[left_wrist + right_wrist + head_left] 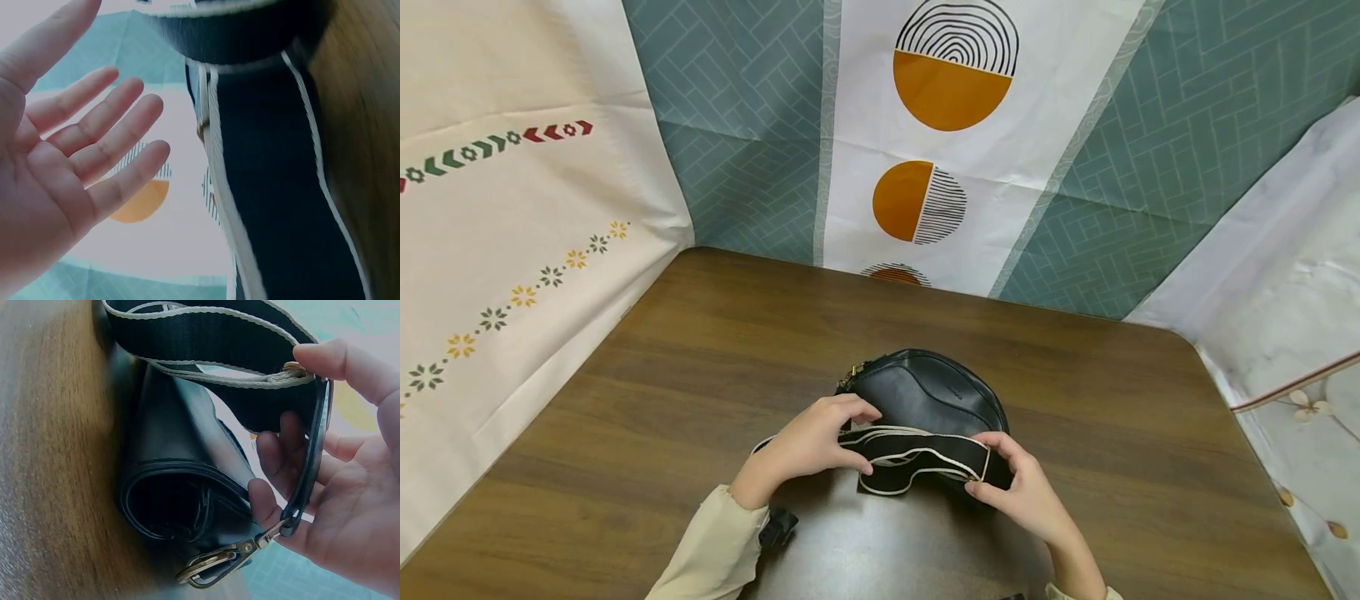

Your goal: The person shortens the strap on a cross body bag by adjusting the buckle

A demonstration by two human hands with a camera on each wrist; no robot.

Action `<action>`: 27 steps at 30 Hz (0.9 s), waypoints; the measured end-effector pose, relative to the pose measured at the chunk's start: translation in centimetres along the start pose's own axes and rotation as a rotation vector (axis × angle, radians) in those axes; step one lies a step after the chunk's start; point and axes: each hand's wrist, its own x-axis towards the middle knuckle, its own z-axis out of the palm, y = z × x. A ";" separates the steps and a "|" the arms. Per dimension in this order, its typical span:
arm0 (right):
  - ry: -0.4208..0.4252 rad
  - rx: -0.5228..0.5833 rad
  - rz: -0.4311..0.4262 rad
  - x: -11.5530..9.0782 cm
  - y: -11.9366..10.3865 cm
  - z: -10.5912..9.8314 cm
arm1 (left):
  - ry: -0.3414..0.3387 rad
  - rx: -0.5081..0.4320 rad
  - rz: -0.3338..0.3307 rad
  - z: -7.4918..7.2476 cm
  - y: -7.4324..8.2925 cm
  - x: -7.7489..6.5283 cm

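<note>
A black leather bag [928, 387] with a rounded top lies on the table just beyond my hands. In front of it, a wide black strap with white edging [955, 450] is gathered in loops. My right hand [1022, 492] pinches the strap at its right end, the thumb by a gold buckle [292, 367] and the fingers behind. From that end hangs a narrow leather tab with a gold snap hook [240, 551]. Near the loops' left side, my left hand [808, 442] has thumb and fingers spread; in the left wrist view they stand apart from the strap.
Brown wood-grain table [1120, 417] surrounds the bag. A patterned teal and white cloth [745, 133] hangs behind its far edge, with a cream embroidered cloth [535, 250] on the left and a pale floral one [1300, 317] on the right.
</note>
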 end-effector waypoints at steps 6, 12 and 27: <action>0.017 -0.015 -0.011 0.1 -0.1 -0.2 | 0.001 -0.004 -0.002 -0.3 -1.0 -0.7; 0.002 0.027 -0.050 -0.1 0.0 -0.4 | -0.003 -0.003 -0.005 0.0 -1.7 -0.8; -0.021 0.081 -0.040 0.0 0.5 -0.5 | -0.011 0.041 -0.058 0.2 -1.9 -1.1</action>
